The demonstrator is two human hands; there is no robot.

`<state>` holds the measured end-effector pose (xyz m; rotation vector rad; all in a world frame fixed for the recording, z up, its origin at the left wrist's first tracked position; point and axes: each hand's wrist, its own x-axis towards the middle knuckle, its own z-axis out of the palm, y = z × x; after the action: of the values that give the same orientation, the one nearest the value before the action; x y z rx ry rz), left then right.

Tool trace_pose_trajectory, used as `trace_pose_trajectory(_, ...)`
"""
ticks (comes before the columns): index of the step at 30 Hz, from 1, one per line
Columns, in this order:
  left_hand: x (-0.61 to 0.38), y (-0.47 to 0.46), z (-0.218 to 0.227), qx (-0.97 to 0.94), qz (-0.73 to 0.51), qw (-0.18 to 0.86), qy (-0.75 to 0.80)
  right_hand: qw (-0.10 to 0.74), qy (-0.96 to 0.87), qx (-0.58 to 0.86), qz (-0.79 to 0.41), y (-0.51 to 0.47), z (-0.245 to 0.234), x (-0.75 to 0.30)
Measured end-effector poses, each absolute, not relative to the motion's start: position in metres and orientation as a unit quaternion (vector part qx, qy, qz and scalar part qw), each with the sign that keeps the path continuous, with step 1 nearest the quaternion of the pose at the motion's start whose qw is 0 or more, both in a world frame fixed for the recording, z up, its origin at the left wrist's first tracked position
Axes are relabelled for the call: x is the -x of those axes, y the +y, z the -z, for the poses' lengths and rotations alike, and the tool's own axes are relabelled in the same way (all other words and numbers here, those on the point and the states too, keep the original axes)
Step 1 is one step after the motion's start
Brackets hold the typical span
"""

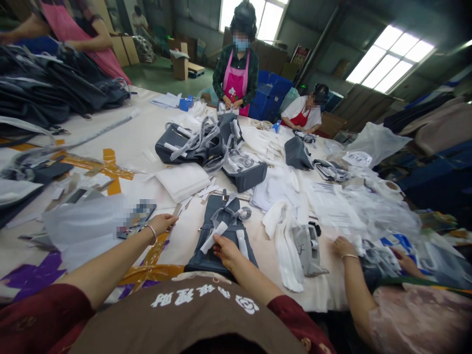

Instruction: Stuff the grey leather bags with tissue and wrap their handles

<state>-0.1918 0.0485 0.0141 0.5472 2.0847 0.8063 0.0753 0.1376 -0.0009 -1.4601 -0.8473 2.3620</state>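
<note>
My right hand (pixel 225 250) lies on a dark grey fabric bag (pixel 221 246) at the table's near edge, its fingers closed over the bag's middle beside a white paper strip (pixel 214 237). My left hand (pixel 162 223), wearing a silver bangle, reaches out with nothing visible in it. Its fingertips are just past a translucent white plastic sheet (pixel 84 231) and near the bag's left side. A co-worker's hand (pixel 343 247) with a bracelet rests at the right, next to a small grey bag part (pixel 306 248).
Other grey bags (pixel 188 145) with plastic wrapping, white tissue and printed papers (pixel 332 204) cover the long table. Dark bags (pixel 51 83) are piled at the far left. Co-workers in pink and red aprons stand beyond the table, with blue crates (pixel 269 93) behind them.
</note>
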Motion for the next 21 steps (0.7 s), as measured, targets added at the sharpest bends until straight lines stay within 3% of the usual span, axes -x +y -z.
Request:
trace_pose_trajectory(10,0.193,0.056,-0.007,-0.097,-0.404,0.483,0.770,0.120,-0.289,0.491,-0.813,0.139,0.003,-0.075)
trace_pose_trajectory(21,0.198,0.061,-0.017,-0.083,-0.443,0.460,0.765,0.117,-0.285,0.491,-0.815,0.141,0.004,-0.074)
